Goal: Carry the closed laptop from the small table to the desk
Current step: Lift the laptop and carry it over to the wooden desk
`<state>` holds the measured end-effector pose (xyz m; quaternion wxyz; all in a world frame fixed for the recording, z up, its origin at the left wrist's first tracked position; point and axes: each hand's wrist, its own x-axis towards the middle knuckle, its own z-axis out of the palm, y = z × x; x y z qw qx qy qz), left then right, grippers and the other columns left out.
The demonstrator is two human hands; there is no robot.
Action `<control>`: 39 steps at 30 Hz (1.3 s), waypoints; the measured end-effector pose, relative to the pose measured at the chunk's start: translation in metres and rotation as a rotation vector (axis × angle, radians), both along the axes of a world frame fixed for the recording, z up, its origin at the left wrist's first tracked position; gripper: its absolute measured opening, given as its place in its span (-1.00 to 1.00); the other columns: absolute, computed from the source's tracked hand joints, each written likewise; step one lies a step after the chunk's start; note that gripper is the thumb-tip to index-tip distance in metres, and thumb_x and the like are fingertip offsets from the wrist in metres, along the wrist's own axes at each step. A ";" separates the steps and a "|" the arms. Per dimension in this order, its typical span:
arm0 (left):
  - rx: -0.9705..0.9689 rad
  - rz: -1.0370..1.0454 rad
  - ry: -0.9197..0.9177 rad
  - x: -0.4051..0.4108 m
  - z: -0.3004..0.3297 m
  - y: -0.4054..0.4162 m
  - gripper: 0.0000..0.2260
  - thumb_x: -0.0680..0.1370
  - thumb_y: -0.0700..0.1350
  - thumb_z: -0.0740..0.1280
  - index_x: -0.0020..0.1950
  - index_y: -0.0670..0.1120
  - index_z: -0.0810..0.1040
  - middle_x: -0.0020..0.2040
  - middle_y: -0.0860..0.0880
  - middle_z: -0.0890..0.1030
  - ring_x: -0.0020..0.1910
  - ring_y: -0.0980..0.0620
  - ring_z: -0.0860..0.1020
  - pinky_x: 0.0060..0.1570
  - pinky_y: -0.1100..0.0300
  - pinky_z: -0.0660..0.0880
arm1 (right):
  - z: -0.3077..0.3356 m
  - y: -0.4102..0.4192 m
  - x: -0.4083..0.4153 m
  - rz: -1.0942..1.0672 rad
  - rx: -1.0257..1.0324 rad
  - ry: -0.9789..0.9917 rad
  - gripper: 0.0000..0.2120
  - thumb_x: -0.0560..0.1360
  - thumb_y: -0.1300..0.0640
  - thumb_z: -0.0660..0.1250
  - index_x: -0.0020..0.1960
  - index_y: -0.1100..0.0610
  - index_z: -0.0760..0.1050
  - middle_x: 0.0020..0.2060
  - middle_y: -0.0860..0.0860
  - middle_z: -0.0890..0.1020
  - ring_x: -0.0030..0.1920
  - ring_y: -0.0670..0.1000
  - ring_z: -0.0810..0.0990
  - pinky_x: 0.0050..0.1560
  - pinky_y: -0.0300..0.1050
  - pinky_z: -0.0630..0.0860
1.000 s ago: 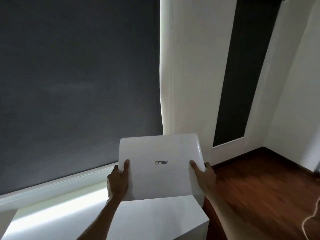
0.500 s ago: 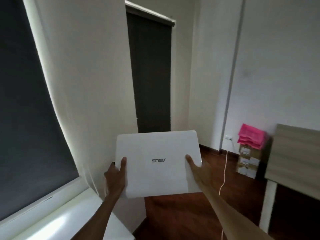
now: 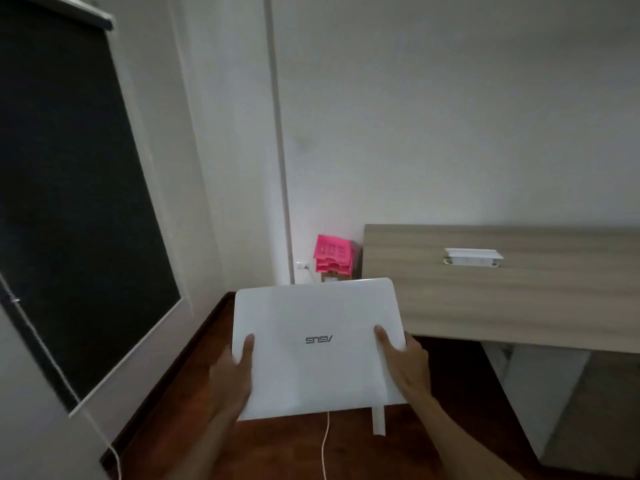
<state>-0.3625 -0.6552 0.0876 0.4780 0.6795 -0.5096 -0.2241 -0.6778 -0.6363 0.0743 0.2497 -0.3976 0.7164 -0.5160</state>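
Observation:
The closed white laptop (image 3: 317,327) is held flat in the air in front of me, its logo facing up. My left hand (image 3: 232,379) grips its left edge with the thumb on the lid. My right hand (image 3: 405,365) grips the right edge the same way. The desk (image 3: 519,299), with a light wood-grain top, stands to the right and ahead. The laptop's far right corner overlaps the desk's near left corner in the view. The small table is out of view.
A white flat object (image 3: 473,257) lies on the desk near the wall. Pink trays on cardboard boxes (image 3: 332,254) stand in the corner left of the desk. A white cable (image 3: 325,445) trails over the dark wooden floor. A dark blind (image 3: 69,202) covers the window at left.
My view has swung to the right, away from the window and small table. The laptop stays in both hands, and the desk has come near, now just beyond the laptop.

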 end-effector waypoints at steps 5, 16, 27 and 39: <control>0.002 -0.136 0.050 -0.058 -0.005 -0.065 -0.46 0.51 0.36 0.14 0.01 -0.07 0.60 -0.20 0.11 0.60 -0.26 0.16 0.52 -0.21 0.22 0.41 | -0.003 -0.028 -0.049 -0.115 0.030 0.023 -0.33 0.30 -0.59 0.23 -0.03 -0.03 0.64 -0.15 -0.09 0.70 -0.13 0.00 0.68 -0.01 0.09 0.65; 0.027 -0.295 -0.014 -0.133 -0.033 -0.220 -0.38 0.49 0.41 0.11 0.10 -0.08 0.59 -0.07 -0.02 0.64 -0.21 0.04 0.56 -0.23 0.15 0.42 | -0.026 -0.125 -0.112 -0.284 0.042 -0.028 -0.38 0.47 -0.45 0.20 -0.05 0.10 0.66 -0.16 0.02 0.71 -0.13 0.08 0.69 -0.06 0.06 0.65; 0.241 -0.199 -0.296 -0.243 -0.108 -0.362 -0.25 0.45 0.52 -0.07 0.01 -0.07 0.58 -0.07 -0.08 0.67 -0.13 -0.12 0.62 0.01 -0.07 0.55 | -0.093 -0.270 -0.226 -0.354 0.165 -0.030 -0.39 0.55 -0.34 0.17 -0.51 0.05 0.38 -0.44 0.04 0.59 -0.37 0.07 0.58 -0.42 -0.14 0.37; 0.487 -0.213 -0.239 -0.377 -0.165 -0.493 -0.27 0.43 0.51 0.00 0.06 -0.06 0.59 -0.05 -0.07 0.68 -0.08 -0.10 0.65 0.08 -0.15 0.59 | -0.163 -0.412 -0.366 -0.209 0.371 0.000 -0.57 0.57 -0.26 0.19 0.17 0.04 0.59 0.00 0.03 0.68 -0.01 0.12 0.66 -0.01 0.04 0.60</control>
